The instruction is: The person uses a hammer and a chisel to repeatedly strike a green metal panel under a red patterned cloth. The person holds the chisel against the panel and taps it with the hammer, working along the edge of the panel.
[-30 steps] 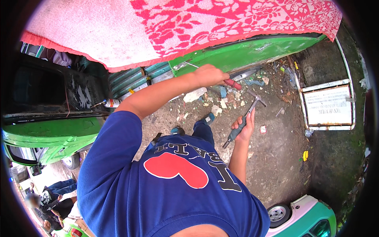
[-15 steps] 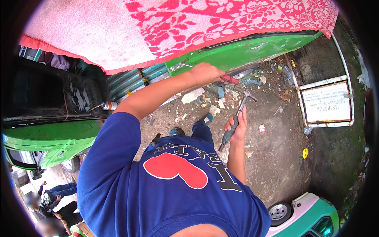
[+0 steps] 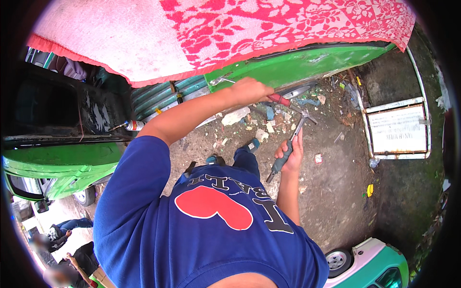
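My left hand [image 3: 250,91] is closed around a screwdriver [image 3: 279,99]. Its red handle end sticks out to the right of the fist, and the thin metal shaft points left toward the edge of a green car panel [image 3: 269,69]; whether the tip touches it I cannot tell. In my right hand [image 3: 294,156] is a hammer [image 3: 283,158] with a dark grey grip and a slim metal shaft. The hammer's metal head is up, close to the screwdriver's handle end, with a small gap seeming to lie between them.
A pink and red floral cloth [image 3: 144,38] drapes over the car. Paint chips and scraps [image 3: 235,116] litter the ground by my feet. At left stand a dark, worn vehicle part [image 3: 62,108] and a spray can [image 3: 135,126]; at right, a white-framed sign [image 3: 397,128]. Other people sit at lower left.
The hammer's head has shifted slightly right, a little farther from the screwdriver's handle. Both hands keep their holds, and the view has tilted slightly.
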Available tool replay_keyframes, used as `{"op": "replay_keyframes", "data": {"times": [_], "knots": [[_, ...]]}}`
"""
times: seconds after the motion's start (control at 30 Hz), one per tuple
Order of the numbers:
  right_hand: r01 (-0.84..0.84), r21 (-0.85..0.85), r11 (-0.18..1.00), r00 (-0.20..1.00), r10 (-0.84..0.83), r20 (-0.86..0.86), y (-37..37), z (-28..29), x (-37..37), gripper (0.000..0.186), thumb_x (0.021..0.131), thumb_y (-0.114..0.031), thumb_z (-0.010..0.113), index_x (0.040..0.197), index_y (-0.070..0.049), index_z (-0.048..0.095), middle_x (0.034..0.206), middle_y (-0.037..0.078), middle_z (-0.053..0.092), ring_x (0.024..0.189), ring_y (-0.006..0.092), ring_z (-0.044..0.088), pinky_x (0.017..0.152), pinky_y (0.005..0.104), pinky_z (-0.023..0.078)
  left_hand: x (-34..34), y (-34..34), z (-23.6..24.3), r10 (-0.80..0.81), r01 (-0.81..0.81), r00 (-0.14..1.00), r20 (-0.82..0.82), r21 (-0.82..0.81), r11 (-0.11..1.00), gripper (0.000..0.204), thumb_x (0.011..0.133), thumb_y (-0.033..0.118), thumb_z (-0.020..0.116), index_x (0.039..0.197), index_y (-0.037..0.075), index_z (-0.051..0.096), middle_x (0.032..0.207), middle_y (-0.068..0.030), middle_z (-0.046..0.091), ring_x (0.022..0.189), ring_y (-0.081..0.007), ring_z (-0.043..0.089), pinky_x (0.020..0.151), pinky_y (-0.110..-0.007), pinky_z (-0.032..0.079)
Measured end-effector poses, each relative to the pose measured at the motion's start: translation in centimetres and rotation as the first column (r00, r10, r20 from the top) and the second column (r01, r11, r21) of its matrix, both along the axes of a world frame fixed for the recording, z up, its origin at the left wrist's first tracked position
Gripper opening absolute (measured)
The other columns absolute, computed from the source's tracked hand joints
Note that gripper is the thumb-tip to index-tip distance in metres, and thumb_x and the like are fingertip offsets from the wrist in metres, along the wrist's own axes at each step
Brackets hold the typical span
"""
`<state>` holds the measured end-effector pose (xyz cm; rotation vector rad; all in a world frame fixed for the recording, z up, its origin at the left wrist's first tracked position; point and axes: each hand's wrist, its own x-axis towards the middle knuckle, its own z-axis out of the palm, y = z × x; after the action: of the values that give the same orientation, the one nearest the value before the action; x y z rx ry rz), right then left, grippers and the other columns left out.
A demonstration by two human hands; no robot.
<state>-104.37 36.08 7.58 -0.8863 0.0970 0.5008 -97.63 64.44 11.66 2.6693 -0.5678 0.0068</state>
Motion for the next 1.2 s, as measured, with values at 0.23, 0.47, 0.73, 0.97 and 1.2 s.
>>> {"op": "replay_keyframes", "data": {"times": [0.23,0.47,0.73,0.97,1.2], "knots": [[0.112,0.028,0.993,0.994,-0.112,-0.009,-1.0,0.2,0.2,0.056,0.107,-0.032,0.039,0.157,-0.034,0.014,0.066,0.005,0.046,0.047,0.0178,0.049,0.044,0.0341,0.047,-0.2,-0.8,0.3,-0.018,0.018,0.998,-0.064,0.009,1.0,0.023,0.094,0.037,0.059,0.103,0.015,0.061,0.093,-0.0093,0.069,0.088,-0.0333,0.067,0.073,-0.046,0.053],[0.121,0.007,0.993,0.992,-0.121,-0.038,-1.0,0.0,0.0,0.055,0.106,-0.032,0.04,0.157,-0.034,0.017,0.066,0.005,0.047,0.047,0.0184,0.049,0.044,0.0347,0.046,0.2,-0.6,0.0,-0.047,0.048,0.997,-0.06,0.013,0.999,0.023,0.094,0.035,0.059,0.103,0.014,0.06,0.093,-0.0097,0.069,0.088,-0.0336,0.067,0.073,-0.047,0.052],[0.123,0.008,0.992,0.991,-0.122,-0.056,-1.0,-0.1,-0.5,0.054,0.107,-0.032,0.038,0.156,-0.036,0.017,0.066,0.004,0.045,0.047,0.0176,0.048,0.044,0.0343,0.046,0.2,-0.7,0.0,-0.05,0.051,0.997,-0.058,0.024,0.998,0.023,0.094,0.036,0.058,0.104,0.015,0.06,0.092,-0.0105,0.069,0.087,-0.0343,0.067,0.073,-0.047,0.052],[0.044,-0.08,0.996,0.999,-0.046,-0.02,-0.6,-0.3,-0.9,0.053,0.106,-0.03,0.04,0.156,-0.033,0.02,0.064,0.004,0.046,0.046,0.0171,0.048,0.043,0.0337,0.045,0.6,-0.8,0.1,-0.003,0.003,0.998,-0.056,0.01,1.0,0.023,0.094,0.037,0.058,0.101,0.015,0.062,0.087,-0.0131,0.069,0.083,-0.0357,0.067,0.071,-0.048,0.052],[0.108,0.08,0.991,0.993,-0.111,0.043,1.2,0.8,-0.5,0.055,0.106,-0.026,0.041,0.157,-0.031,0.02,0.065,0.005,0.047,0.046,0.0178,0.05,0.043,0.0327,0.048,0.5,-0.4,-0.3,-0.001,0.001,1.0,-0.001,-0.006,1.0,0.025,0.094,0.039,0.058,0.1,0.015,0.063,0.086,-0.0129,0.069,0.08,-0.0356,0.067,0.069,-0.047,0.053]]}}
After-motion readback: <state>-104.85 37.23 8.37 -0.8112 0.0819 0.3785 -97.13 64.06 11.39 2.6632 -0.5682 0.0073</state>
